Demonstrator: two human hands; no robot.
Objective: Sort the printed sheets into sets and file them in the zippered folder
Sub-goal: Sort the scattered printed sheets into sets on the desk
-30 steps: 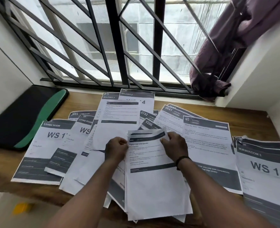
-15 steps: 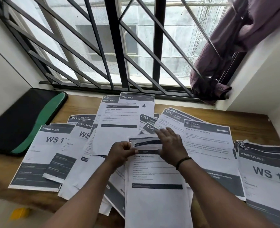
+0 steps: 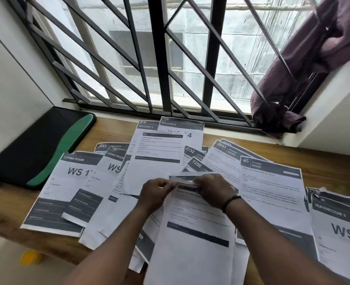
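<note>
- Both hands have come closer together at the top edge of the white printed sheet (image 3: 192,239) in the lower middle of the frame; a second ago they held its two top corners, wider apart.
- Now the left hand (image 3: 156,192) pinches that top edge with curled fingers.
- Right beside it, the right hand (image 3: 215,189), with a black band on its wrist, curls over the same edge and grips it.
- That top edge looks bent over and blurry, so its words cannot be read.
- Many more white printed sheets with dark grey bars (image 3: 155,159) lie spread and overlapping on the brown wooden desk (image 3: 322,161), filling the middle of the frame.
- Some say LIVING ROOM at the left, BALCONY at the top middle, KITCHEN and WASHROOM at the right.
- A black zippered folder with a green stripe (image 3: 42,147) lies at the left of the frame, apart from both hands.
- Behind the desk is a window with dark metal bars (image 3: 159,58).
- A purple cloth (image 3: 306,58) hangs at the upper right.
</note>
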